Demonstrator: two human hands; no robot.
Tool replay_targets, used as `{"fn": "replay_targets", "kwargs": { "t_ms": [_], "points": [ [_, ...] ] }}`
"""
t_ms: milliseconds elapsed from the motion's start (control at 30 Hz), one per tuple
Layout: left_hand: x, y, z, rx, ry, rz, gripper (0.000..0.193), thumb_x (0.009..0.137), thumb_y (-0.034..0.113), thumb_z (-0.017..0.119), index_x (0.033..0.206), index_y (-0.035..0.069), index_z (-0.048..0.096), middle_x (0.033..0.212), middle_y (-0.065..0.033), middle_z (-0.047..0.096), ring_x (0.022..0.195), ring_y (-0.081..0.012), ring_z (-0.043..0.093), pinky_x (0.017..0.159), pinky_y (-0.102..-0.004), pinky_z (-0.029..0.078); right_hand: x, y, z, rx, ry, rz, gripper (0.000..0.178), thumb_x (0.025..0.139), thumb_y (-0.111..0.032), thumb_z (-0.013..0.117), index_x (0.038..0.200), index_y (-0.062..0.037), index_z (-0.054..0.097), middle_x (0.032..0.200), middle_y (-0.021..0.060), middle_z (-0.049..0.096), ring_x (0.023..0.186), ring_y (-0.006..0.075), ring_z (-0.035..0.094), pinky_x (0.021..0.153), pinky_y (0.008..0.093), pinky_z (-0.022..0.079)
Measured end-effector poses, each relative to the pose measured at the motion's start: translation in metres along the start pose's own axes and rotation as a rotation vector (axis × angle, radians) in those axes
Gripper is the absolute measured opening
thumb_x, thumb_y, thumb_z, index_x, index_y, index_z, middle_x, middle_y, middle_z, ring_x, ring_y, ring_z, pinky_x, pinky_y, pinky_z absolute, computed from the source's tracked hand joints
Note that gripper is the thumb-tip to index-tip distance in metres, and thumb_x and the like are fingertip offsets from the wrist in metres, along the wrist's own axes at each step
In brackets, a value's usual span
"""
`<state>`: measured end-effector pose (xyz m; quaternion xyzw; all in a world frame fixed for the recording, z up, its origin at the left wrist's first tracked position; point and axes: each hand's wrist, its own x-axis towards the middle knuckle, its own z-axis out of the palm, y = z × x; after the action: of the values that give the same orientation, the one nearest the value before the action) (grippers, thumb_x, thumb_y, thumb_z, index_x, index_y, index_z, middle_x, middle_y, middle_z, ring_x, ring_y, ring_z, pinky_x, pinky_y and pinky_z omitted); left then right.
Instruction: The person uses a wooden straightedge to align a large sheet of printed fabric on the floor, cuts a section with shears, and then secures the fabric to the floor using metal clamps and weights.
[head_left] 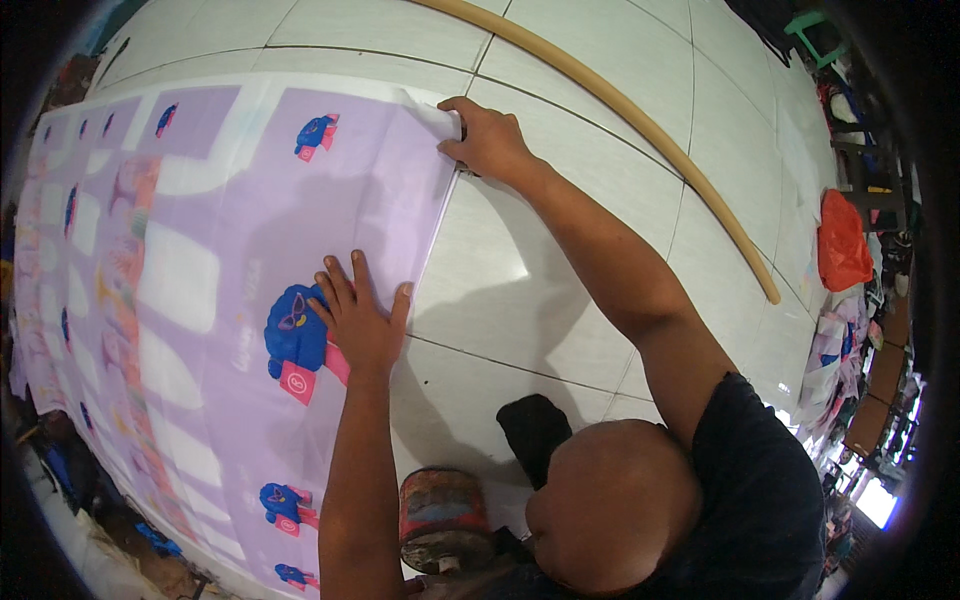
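A large lilac printed sheet [340, 200] with white patches and blue-and-pink cartoon figures lies spread on the left. My left hand [362, 322] rests flat on it near its right edge, fingers spread, partly over the biggest blue figure. At the sheet's far right corner, my right hand [492, 140] is closed, thumb and fingers pinching the edge. White underside shows where that corner curls up. A small dark spot sits between those fingers; whether it is a tool I cannot make out.
A long tan pole [620, 105] lies across the white tiled floor [560, 240] beyond my right arm. Near my left forearm stands a worn red-and-brown can [445, 510]. At the right are a red plastic bag [845, 240], a heap of printed scraps [835, 345] and a green stool [818, 40].
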<state>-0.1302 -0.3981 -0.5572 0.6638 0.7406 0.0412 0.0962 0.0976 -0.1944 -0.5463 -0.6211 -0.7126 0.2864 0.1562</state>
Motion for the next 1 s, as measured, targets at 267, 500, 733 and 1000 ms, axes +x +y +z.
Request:
{"fn": "replay_targets", "kwargs": {
  "t_ms": [267,500,733,1000],
  "points": [
    [0.001,0.003,0.008,-0.008,0.005,-0.029,0.085,0.090,0.060,0.055,0.155,0.012,0.030,0.159,-0.0273,0.018,0.147,-0.0482,0.013,0.116,-0.0645,0.004,0.022,0.004,-0.014,0.080,0.011,0.091,0.059,0.081,-0.031,0.076,0.132,-0.0115,0.055,0.108,0.0175,0.070,0.100,0.0315,0.069,0.090,0.0423,0.052],
    [0.003,0.004,0.007,0.006,-0.022,-0.042,0.087,0.091,0.061,0.054,0.156,0.013,0.025,0.159,-0.0289,0.016,0.147,-0.0498,0.012,0.115,-0.0659,0.005,0.033,0.014,-0.021,0.289,0.044,0.064,0.048,0.083,-0.024,0.074,0.127,-0.0078,0.059,0.107,0.0157,0.070,0.091,0.0291,0.070,0.084,0.0389,0.054],
    [0.003,0.005,0.011,0.003,0.018,-0.032,0.085,0.090,0.060,0.054,0.155,0.011,0.030,0.160,-0.0275,0.017,0.147,-0.0480,0.013,0.116,-0.0650,0.003,0.040,0.028,-0.023,0.237,0.090,0.029,0.043,0.085,-0.022,0.072,0.124,-0.0061,0.060,0.100,0.0143,0.072,0.091,0.0288,0.069,0.083,0.0388,0.054],
    [0.002,0.004,0.010,0.010,0.018,-0.029,0.085,0.090,0.061,0.052,0.155,0.012,0.029,0.160,-0.0275,0.017,0.147,-0.0486,0.014,0.115,-0.0655,0.004,0.026,0.036,-0.029,0.203,0.216,0.095,0.044,0.090,-0.037,0.067,0.119,-0.0043,0.063,0.100,0.0179,0.071,0.092,0.0317,0.069,0.084,0.0412,0.053]
  ]
}}
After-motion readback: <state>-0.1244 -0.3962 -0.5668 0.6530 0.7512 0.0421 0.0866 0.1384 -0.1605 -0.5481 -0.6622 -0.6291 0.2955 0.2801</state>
